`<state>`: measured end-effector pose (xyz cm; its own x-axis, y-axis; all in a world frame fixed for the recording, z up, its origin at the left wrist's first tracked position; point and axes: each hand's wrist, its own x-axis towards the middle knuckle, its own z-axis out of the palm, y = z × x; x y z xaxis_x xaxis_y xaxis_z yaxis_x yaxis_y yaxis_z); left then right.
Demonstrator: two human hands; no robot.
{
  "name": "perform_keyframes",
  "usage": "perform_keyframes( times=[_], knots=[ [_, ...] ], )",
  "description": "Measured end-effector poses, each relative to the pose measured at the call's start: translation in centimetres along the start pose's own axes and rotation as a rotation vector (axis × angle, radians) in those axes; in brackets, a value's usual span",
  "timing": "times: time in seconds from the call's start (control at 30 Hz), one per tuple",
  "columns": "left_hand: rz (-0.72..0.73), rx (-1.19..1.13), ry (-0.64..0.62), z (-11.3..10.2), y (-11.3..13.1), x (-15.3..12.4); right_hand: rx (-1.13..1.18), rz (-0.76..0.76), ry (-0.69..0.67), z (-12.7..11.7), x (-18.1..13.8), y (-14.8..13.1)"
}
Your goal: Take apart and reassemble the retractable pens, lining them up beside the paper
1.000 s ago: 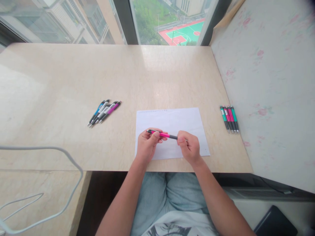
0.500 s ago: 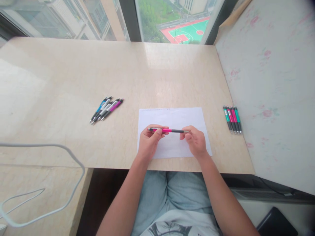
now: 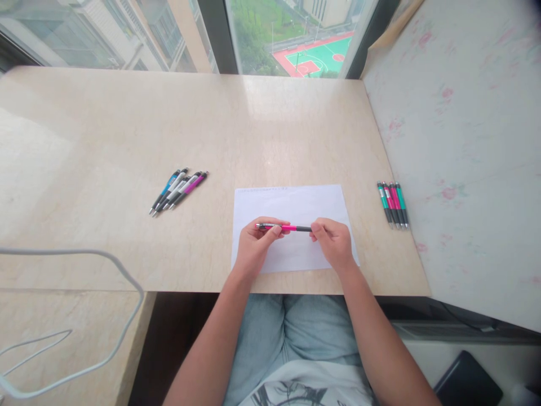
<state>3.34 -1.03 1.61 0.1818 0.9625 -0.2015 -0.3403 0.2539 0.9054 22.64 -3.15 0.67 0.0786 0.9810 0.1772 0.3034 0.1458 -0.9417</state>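
Note:
A pink and black pen (image 3: 289, 228) is held level above a white sheet of paper (image 3: 291, 204) near the table's front edge. My left hand (image 3: 256, 248) pinches its clip end between thumb and fingers. My right hand (image 3: 335, 243) grips the black tip end with closed fingers. Both hands hover over the lower half of the sheet.
Several pens (image 3: 177, 192) in blue, white and purple lie in a bunch to the left on the beige table (image 3: 127, 129). Several green and pink pens (image 3: 393, 204) lie at the table's right edge beside a floral surface (image 3: 465, 141). A white cable (image 3: 101, 259) loops at the lower left.
The pen has gone from slightly tilted to level, and my right hand has shifted along its tip end. The pen piles have not moved.

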Motion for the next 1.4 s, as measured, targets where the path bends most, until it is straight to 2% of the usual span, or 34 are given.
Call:
perform_keyframes(
  times=[0.13, 0.23, 0.43, 0.63, 0.87, 1.03, 1.17, 1.27, 1.4],
  knots=[
    [0.010, -0.027, 0.022, -0.02, 0.02, 0.06, 0.079, -0.028, 0.006, 0.18, -0.07, 0.20],
    [0.021, -0.025, 0.019, -0.04, 0.02, 0.09, 0.158, 0.005, -0.029, 0.21, -0.17, 0.33],
    [0.016, -0.005, -0.011, 0.00, -0.05, -0.01, -0.014, 0.024, -0.028, -0.23, -0.21, -0.14],
    [0.023, -0.019, -0.004, 0.08, 0.12, 0.01, -0.018, 0.016, -0.016, -0.09, -0.09, -0.43],
    [0.021, -0.012, 0.018, 0.12, 0.13, 0.06, -0.042, -0.074, 0.054, 0.14, -0.29, 0.19],
    [0.014, -0.034, 0.041, -0.21, -0.24, 0.18, 0.085, -0.188, 0.095, 0.27, -0.11, 0.27],
    [0.017, -0.035, 0.039, -0.21, -0.23, 0.14, 0.190, -0.071, 0.033, 0.13, -0.02, 0.03],
    [0.011, -0.025, 0.044, -0.06, -0.10, 0.08, 0.102, -0.010, -0.019, -0.03, -0.12, -0.02],
    [-0.007, -0.043, 0.066, -0.04, -0.15, 0.15, -0.017, -0.001, -0.048, 0.01, -0.28, 0.13]
  ],
)
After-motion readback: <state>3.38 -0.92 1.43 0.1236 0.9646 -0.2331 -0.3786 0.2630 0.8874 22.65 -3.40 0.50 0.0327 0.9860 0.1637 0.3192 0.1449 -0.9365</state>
